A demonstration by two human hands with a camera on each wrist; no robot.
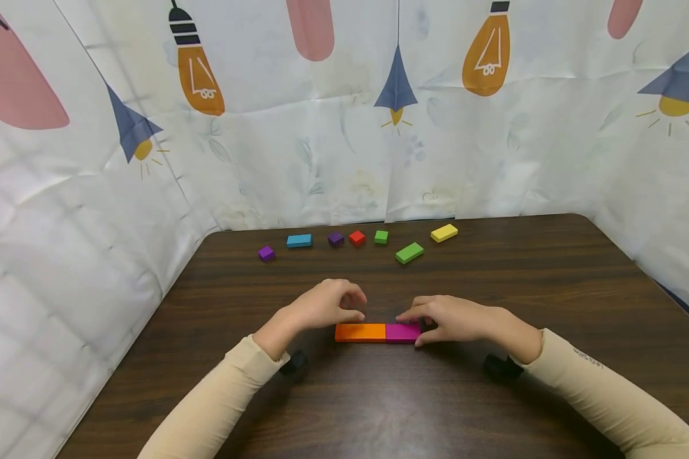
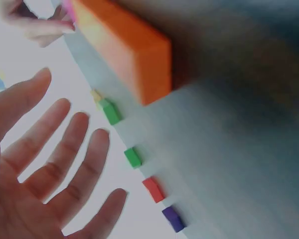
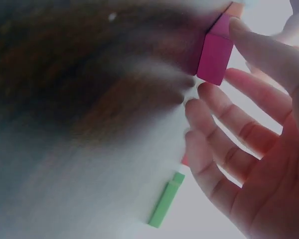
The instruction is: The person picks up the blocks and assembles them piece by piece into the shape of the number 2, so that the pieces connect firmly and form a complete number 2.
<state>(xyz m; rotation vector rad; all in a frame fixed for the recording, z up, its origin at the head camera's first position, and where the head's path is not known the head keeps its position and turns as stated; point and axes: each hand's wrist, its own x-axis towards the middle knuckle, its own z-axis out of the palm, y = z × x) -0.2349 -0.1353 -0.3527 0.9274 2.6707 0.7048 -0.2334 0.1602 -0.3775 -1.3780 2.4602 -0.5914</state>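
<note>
An orange block (image 1: 360,333) and a shorter magenta block (image 1: 400,333) lie end to end in one row on the dark wooden table. My right hand (image 1: 456,319) pinches the magenta block, thumb on the near side and index finger on the far side. In the right wrist view that thumb lies against the magenta block (image 3: 215,57). My left hand (image 1: 321,306) hovers just behind the left part of the orange block, fingers loosely bent and holding nothing. The left wrist view has its fingers spread apart, away from the orange block (image 2: 153,59).
Along the table's far side lie a purple block (image 1: 266,254), a blue block (image 1: 299,241), a dark purple block (image 1: 335,240), a red block (image 1: 357,238), two green blocks (image 1: 409,253) and a yellow block (image 1: 444,233). A patterned white curtain (image 1: 344,159) hangs behind the table (image 1: 344,408).
</note>
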